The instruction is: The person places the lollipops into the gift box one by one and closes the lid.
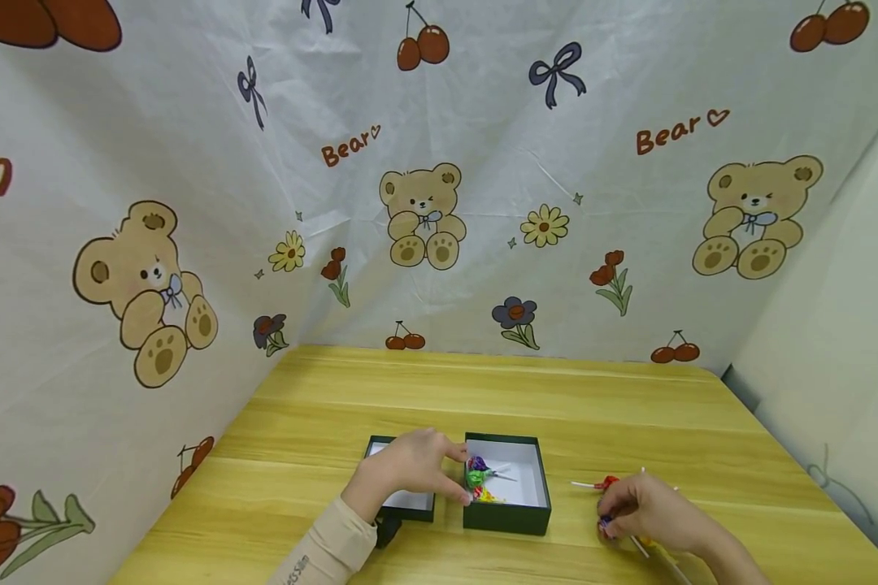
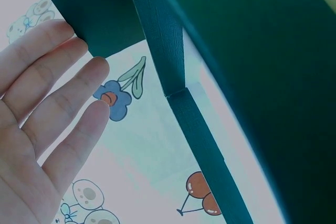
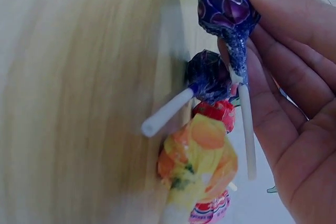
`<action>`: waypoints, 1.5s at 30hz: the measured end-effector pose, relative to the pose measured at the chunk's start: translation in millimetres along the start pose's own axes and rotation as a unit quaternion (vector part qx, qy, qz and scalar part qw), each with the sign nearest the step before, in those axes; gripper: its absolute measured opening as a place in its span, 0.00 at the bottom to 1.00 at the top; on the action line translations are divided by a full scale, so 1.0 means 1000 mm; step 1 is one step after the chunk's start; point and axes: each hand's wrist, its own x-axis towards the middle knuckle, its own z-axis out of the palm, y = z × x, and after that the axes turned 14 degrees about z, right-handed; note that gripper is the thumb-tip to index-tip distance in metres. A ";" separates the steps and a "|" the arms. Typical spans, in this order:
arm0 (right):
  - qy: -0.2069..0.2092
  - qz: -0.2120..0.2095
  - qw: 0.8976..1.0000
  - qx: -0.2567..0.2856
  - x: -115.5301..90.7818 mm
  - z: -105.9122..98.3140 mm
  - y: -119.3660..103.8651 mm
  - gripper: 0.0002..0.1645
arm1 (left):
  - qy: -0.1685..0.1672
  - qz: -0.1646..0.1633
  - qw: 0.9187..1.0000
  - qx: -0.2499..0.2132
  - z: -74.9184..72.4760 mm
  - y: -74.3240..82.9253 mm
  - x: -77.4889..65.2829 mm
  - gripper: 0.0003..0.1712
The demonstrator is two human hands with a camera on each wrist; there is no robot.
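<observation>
My right hand (image 1: 651,510) pinches a purple-wrapped lollipop (image 3: 226,11) between thumb and fingers, its white stick pointing down in the right wrist view. Around that hand lie other lollipops: a red one (image 1: 609,483), a yellow-orange one (image 3: 202,153) and a dark purple one (image 3: 207,77). A green box with a white inside (image 1: 508,518) stands left of them, holding a purple lollipop (image 1: 476,463), a green one (image 1: 475,478) and a yellow one (image 1: 484,494). At the box's left wall is my left hand (image 1: 419,463), its fingers (image 2: 68,98) extended and spread.
A second, shallower green tray or lid with a white inside (image 1: 410,513) lies left of the box, partly under my left hand. All of it rests on a yellow wood-grain table (image 1: 483,390). A bear-patterned cloth (image 1: 483,292) hangs behind and at the left.
</observation>
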 end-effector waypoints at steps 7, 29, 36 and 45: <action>0.007 0.005 1.000 0.004 0.004 -0.001 -0.008 0.10 | 0.004 -0.004 1.000 -0.004 0.002 0.000 -0.001 0.36; 0.082 0.045 0.996 0.016 0.026 0.004 -0.046 0.19 | 0.005 0.009 1.000 -0.002 0.004 -0.005 -0.001 0.36; 0.099 0.039 0.994 0.008 0.034 0.007 -0.052 0.18 | 0.005 0.009 1.000 0.008 0.002 -0.005 0.001 0.36; 0.130 0.048 0.990 0.007 0.040 0.013 -0.060 0.17 | 0.002 0.015 1.000 0.018 0.001 -0.004 0.002 0.36</action>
